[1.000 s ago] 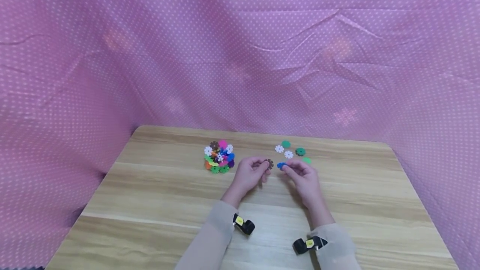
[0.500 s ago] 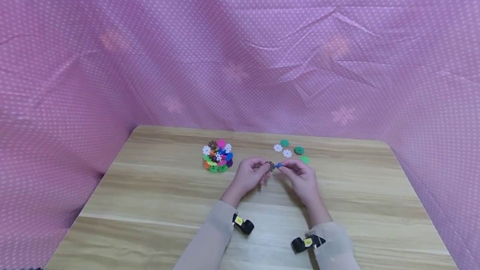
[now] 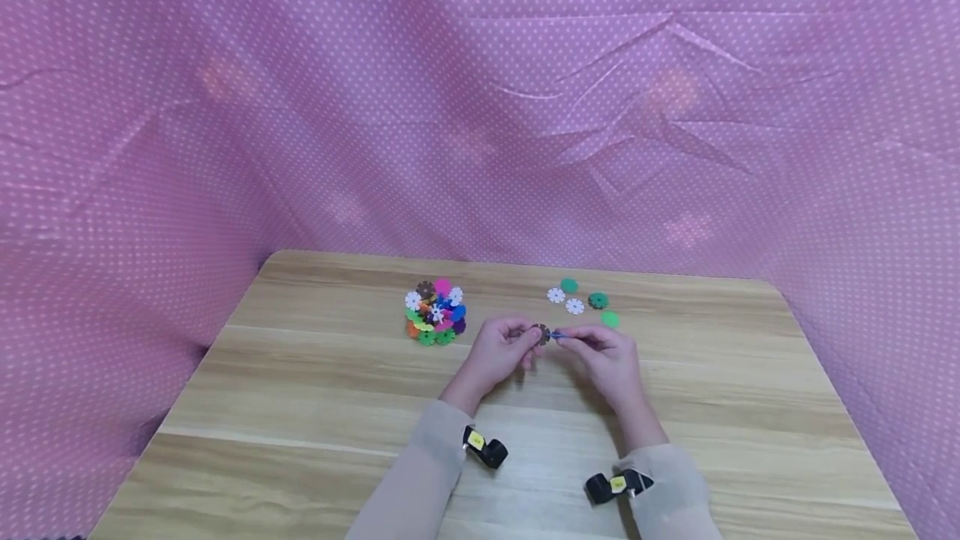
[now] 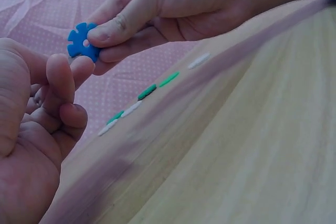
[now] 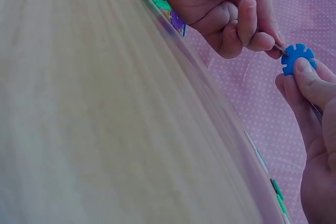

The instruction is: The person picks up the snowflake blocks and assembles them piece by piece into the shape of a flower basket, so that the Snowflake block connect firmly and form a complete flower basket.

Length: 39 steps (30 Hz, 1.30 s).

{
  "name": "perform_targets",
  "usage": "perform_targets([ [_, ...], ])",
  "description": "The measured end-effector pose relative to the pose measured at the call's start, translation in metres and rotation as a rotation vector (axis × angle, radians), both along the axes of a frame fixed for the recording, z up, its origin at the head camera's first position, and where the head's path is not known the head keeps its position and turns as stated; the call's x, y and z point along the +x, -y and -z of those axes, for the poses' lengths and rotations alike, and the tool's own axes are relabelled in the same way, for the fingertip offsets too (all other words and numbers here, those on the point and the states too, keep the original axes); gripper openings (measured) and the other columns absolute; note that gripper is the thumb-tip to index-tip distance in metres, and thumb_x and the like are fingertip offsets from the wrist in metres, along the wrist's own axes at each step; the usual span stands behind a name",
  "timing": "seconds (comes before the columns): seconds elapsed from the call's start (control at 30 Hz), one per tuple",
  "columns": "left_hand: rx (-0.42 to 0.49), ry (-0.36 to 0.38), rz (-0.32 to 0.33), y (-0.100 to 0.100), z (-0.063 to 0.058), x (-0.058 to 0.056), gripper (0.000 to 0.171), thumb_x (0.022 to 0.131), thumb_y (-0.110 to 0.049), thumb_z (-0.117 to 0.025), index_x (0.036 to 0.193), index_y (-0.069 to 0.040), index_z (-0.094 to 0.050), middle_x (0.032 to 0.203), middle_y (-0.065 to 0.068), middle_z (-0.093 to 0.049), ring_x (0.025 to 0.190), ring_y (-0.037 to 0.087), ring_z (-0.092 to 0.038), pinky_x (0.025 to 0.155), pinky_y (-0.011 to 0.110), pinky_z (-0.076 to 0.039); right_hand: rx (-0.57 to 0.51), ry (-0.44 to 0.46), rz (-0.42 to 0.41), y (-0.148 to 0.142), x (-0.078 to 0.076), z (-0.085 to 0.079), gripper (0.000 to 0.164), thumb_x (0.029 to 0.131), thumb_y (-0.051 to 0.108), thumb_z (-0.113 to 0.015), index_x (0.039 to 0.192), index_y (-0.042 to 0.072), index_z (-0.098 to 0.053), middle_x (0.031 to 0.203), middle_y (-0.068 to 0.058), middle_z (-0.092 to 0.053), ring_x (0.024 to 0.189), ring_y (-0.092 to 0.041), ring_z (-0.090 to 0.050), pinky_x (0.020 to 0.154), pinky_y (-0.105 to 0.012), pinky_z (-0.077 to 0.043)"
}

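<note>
My left hand (image 3: 498, 354) pinches a brown notched disc (image 3: 543, 334) between thumb and fingers, its face toward the head camera. Opposite it, my right hand (image 3: 609, 358) pinches a blue snowflake disc (image 5: 297, 59) with thumb and forefinger. Seen from the head, the blue disc stands edge-on, its rim meeting the brown disc's right edge. In the left wrist view the blue disc (image 4: 82, 41) shows its slots and centre hole, while the left fingers mostly hide the brown one. Both hands are held above the wooden table (image 3: 315, 407).
A cluster of joined, many-coloured discs (image 3: 437, 312) sits left of the hands. Behind the right hand lie several loose discs, among them a white disc (image 3: 574, 307), a dark green disc (image 3: 597, 301) and a light green disc (image 3: 610, 319). A pink dotted curtain (image 3: 480, 107) surrounds the table.
The right hand has brought the blue disc leftward to the brown disc and turned it edge-on; a gap between them has closed. The left hand keeps its grip, almost still.
</note>
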<state>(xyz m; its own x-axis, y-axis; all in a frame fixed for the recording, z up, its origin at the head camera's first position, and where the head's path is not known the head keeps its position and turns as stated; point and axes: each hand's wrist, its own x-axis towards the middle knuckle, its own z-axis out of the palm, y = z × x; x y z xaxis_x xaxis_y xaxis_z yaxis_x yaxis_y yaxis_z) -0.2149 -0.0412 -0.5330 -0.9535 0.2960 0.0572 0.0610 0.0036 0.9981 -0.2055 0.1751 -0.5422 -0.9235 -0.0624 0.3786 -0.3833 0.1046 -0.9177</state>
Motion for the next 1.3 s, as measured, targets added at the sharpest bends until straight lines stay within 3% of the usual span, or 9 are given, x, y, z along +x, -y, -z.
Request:
perform_targets([
  [0.23,0.041,0.021,0.032,0.002,-0.002,0.000,0.019,0.109,-0.010,-0.067,0.105,0.007,-0.074,0.090,0.026,-0.077,0.059,0.010,-0.063,0.057,0.021,-0.053,-0.003,-0.069,-0.006,0.004,0.000,0.000,0.015,0.088,-0.012,-0.083,0.099,-0.002,-0.081,0.099,-0.020,-0.081,0.089,-0.006,-0.078,0.081,-0.024,-0.064],
  [0.5,0.021,0.029,0.039,0.005,-0.003,-0.002,0.018,0.108,-0.013,-0.068,0.107,0.004,-0.075,0.094,0.031,-0.076,0.060,0.013,-0.065,0.061,0.022,-0.056,0.010,-0.070,-0.052,0.003,0.000,0.000,0.017,0.090,-0.009,-0.082,0.106,-0.002,-0.081,0.106,-0.019,-0.081,0.096,-0.014,-0.080,0.087,-0.026,-0.064],
  [0.67,-0.024,0.006,0.025,0.013,0.001,-0.005,0.018,0.107,-0.018,-0.071,0.109,-0.001,-0.077,0.095,0.023,-0.079,0.064,0.018,-0.070,0.065,0.024,-0.059,0.012,0.018,-0.093,-0.002,0.000,0.000,0.023,0.093,-0.006,-0.081,0.116,-0.003,-0.078,0.116,-0.020,-0.079,0.104,-0.011,-0.077,0.095,-0.025,-0.061],
  [0.87,-0.024,0.016,-0.039,0.025,0.002,-0.008,0.017,0.106,-0.019,-0.074,0.107,-0.002,-0.076,0.095,0.022,-0.079,0.066,0.020,-0.072,0.067,0.026,-0.060,0.044,0.220,-0.048,-0.029,0.000,-0.005,0.032,0.094,-0.001,-0.083,0.124,-0.001,-0.076,0.119,-0.022,-0.076,0.100,-0.016,-0.076,0.090,-0.026,-0.062],
  [1.0,0.010,0.004,-0.054,0.029,0.003,-0.010,0.017,0.106,-0.016,-0.074,0.107,0.001,-0.075,0.096,0.028,-0.077,0.066,0.022,-0.072,0.067,0.028,-0.061,0.162,0.281,0.057,-0.057,-0.001,-0.010,0.032,0.095,0.008,-0.086,0.125,0.003,-0.077,0.116,-0.019,-0.076,0.095,-0.017,-0.073,0.082,-0.025,-0.061],
  [1.13,-0.028,-0.019,-0.039,0.029,0.005,-0.011,0.015,0.106,-0.014,-0.073,0.107,0.000,-0.074,0.092,0.025,-0.077,0.067,0.020,-0.073,0.069,0.028,-0.062,0.322,0.313,0.161,-0.080,-0.004,-0.007,0.037,0.094,0.021,-0.089,0.127,0.009,-0.077,0.115,-0.014,-0.078,0.096,-0.011,-0.069,0.084,-0.018,-0.056],
  [1.3,-0.083,-0.036,-0.026,0.027,0.007,-0.012,0.014,0.106,-0.015,-0.073,0.104,-0.001,-0.074,0.089,0.019,-0.078,0.068,0.019,-0.073,0.067,0.029,-0.063,0.391,0.369,0.154,-0.097,-0.004,-0.002,0.045,0.094,0.025,-0.089,0.134,0.008,-0.074,0.117,-0.015,-0.076,0.099,-0.014,-0.067,0.085,-0.017,-0.055],
])
